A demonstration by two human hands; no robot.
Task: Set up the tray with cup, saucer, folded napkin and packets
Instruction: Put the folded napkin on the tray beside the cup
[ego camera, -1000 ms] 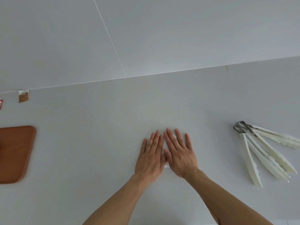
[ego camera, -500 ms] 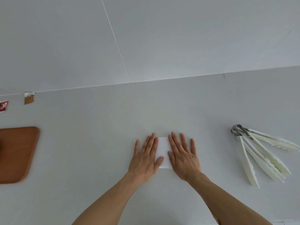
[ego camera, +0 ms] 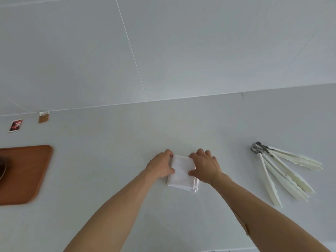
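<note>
napkin (ego camera: pixel 182 173) between both hands, tray (ego camera: pixel 23 174) far left, packets (ego camera: pixel 43 117) behind tray, tongs (ego camera: pixel 283 171) right

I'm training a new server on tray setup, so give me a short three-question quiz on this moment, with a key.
1. True or false: the folded napkin already lies on the wooden tray.
2. Which items lie near the wall at far left? A) two packets B) two spoons C) a saucer
3. Fill in: the white tongs lie on the counter to the person's ____.

Key
1. False. It lies on the white counter, between the left hand and the right hand, both curled at its edges.
2. A: a red packet and a brown packet.
3. Right.
</note>
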